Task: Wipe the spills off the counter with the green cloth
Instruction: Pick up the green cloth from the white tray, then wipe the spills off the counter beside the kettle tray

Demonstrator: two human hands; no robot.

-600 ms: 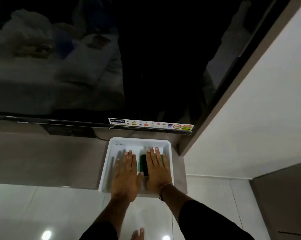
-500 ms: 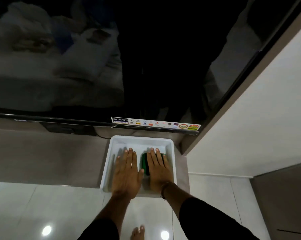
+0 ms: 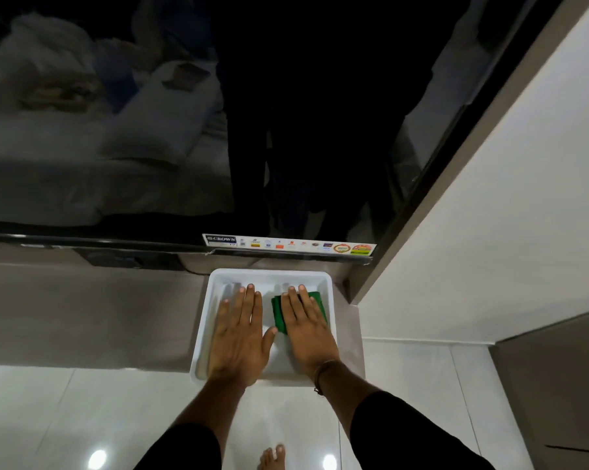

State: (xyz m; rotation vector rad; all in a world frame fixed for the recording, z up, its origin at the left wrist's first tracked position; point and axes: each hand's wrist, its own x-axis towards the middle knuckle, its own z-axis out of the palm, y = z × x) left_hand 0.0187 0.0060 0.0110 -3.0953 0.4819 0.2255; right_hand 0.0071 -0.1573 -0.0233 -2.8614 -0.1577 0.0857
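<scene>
A folded green cloth (image 3: 277,315) lies in a white plastic tray (image 3: 269,273) at the right end of a grey counter (image 3: 82,317). My right hand (image 3: 308,330) presses flat on the cloth and covers most of it, fingers pointing away from me. My left hand (image 3: 240,334) lies flat on the bare tray bottom beside it, fingers spread, holding nothing. The thumbs nearly touch. No spill shows clearly on the counter.
A large dark TV screen (image 3: 184,130) with a sticker strip stands at the back of the counter, close behind the tray. A white wall (image 3: 489,232) closes the right side. Glossy white floor tiles (image 3: 82,418) and a bare foot (image 3: 271,457) lie below.
Both hands stay flat in the tray, the right one on the cloth. Only the view has shifted slightly.
</scene>
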